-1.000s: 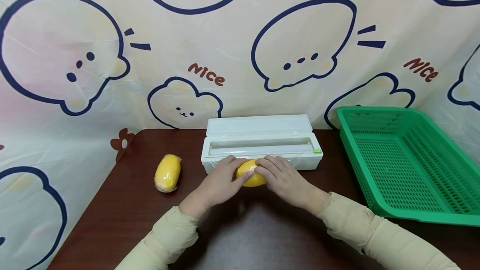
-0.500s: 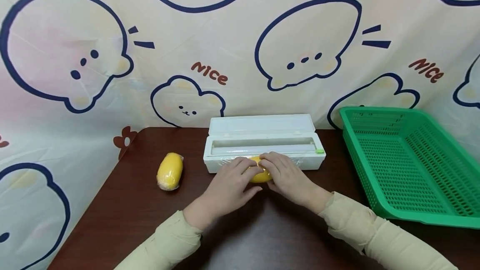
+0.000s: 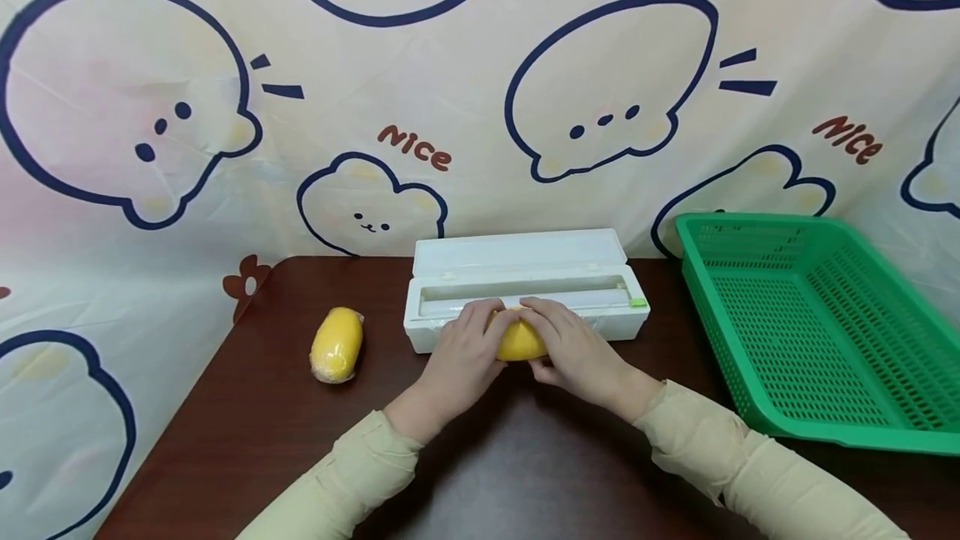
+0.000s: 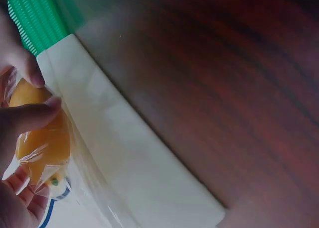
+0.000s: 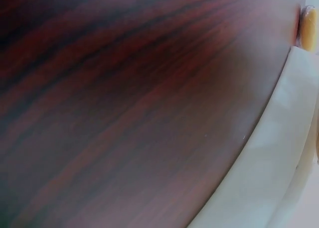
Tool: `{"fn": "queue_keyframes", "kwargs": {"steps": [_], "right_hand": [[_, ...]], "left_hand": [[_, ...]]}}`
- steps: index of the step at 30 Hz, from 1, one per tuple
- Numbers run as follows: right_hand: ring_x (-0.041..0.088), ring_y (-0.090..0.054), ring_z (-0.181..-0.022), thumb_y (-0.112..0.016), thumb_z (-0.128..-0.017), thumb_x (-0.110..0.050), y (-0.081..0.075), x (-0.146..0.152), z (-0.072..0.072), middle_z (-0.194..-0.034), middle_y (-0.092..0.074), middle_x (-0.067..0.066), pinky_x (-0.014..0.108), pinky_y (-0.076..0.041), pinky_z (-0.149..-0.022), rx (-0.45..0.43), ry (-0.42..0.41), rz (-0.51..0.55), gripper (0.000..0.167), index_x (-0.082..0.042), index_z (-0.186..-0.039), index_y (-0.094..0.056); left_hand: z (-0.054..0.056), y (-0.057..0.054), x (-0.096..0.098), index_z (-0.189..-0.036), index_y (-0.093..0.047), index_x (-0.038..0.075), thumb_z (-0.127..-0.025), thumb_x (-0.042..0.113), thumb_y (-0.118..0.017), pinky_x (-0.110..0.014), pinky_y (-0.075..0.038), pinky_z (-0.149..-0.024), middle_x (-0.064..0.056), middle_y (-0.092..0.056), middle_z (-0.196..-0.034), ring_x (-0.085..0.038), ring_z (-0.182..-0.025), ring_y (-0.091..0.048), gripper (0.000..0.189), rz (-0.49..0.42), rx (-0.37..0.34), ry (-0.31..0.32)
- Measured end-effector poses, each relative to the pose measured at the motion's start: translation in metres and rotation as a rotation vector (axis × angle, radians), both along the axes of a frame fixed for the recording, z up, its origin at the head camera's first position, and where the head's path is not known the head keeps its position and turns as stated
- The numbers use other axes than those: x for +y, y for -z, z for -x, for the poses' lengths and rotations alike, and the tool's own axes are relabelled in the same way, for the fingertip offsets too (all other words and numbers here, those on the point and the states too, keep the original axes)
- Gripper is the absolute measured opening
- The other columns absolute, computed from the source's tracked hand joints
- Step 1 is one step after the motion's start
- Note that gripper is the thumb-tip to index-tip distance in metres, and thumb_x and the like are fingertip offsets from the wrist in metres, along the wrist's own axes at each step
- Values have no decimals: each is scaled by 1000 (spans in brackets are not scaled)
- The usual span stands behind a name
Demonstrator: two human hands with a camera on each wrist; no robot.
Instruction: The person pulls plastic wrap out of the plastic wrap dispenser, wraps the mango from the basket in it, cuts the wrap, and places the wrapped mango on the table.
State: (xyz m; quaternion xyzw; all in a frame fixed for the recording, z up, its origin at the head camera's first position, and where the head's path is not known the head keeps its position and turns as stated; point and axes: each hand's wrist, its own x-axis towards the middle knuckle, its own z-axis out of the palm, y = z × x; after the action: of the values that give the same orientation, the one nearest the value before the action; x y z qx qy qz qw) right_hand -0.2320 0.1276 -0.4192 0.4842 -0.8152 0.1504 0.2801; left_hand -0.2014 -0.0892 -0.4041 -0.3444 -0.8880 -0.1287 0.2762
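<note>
Nearest, cream sleeves (image 3: 352,469) are stretched over the reddish-brown tabletop (image 3: 517,473). Beyond the cuffs, a yellow fruit (image 3: 521,343) is gripped from either side by the left hand (image 3: 461,357) and the right hand (image 3: 581,352), the fingers of each curled round it. Over its skin wrinkled clear film (image 4: 40,161) is drawn (best made out in the left wrist view). At the left, well apart from the hands, a second yellow fruit (image 3: 337,345), wrapped in film, is laid on the tabletop; at the right a green basket (image 3: 832,434) is set. Just beyond the held fruit a white box (image 3: 618,328) is placed, its lid (image 3: 520,252) tipped back, a pale roll (image 3: 588,298) lodged inside and a light green piece (image 3: 637,302) fitted at its right end. Farthest off, a pale cloth (image 3: 480,107) is hung, printed with blue-outlined cartoon figures.
</note>
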Motion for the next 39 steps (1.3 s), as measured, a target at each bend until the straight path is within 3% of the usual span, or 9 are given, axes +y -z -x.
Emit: {"fn": "queue_keyframes", "kwargs": {"steps": [8,11,17,25,32,39], "right_hand": [[31,-56,-116,-90,-73,3,-5,5,-3,-125,-53,17,42,-54,-94,-55,-19,-22,79,-3,-140,-50],[31,-57,-112,-92,-70,2,-6,6,-3,-121,-56,15,42,-54,-93,-28,-23,-13,80,-3,-141,-53],[31,-57,-106,-97,-67,-10,-1,9,-6,-117,-62,12,46,-50,-91,43,69,-12,78,-2,-134,-58],[29,-60,-109,-96,-69,-6,0,9,-7,-121,-61,14,42,-55,-92,-87,58,32,77,2,-133,-54],[30,-62,-110,-96,-69,-8,1,8,-6,-122,-62,15,42,-54,-94,-121,80,28,77,2,-133,-55],[30,-63,-106,-96,-69,-8,0,7,-4,-118,-64,16,43,-56,-91,-165,89,50,70,2,-126,-55]], "left_hand": [[0,5,-1,-123,-56,5,-68,13,-97,-40,-57,-76,-14,-58,-119,-31,-112,-56,69,24,25,-24],[0,6,-1,-122,-55,3,-67,12,-98,-41,-57,-80,-14,-59,-119,-31,-110,-57,69,5,23,-16],[-1,8,-2,-120,-55,1,-66,11,-98,-40,-55,-87,-13,-61,-117,-30,-109,-59,70,-21,-4,4],[-1,8,-7,-123,-56,-2,-64,8,-98,-41,-51,-98,-15,-62,-119,-31,-112,-58,73,-45,-46,24],[1,7,-10,-125,-56,-3,-65,7,-97,-40,-50,-100,-16,-62,-121,-31,-114,-59,73,-38,-52,27],[4,6,-13,-125,-58,-2,-67,7,-97,-40,-50,-100,-15,-63,-121,-30,-114,-59,71,-60,-116,43]]}}
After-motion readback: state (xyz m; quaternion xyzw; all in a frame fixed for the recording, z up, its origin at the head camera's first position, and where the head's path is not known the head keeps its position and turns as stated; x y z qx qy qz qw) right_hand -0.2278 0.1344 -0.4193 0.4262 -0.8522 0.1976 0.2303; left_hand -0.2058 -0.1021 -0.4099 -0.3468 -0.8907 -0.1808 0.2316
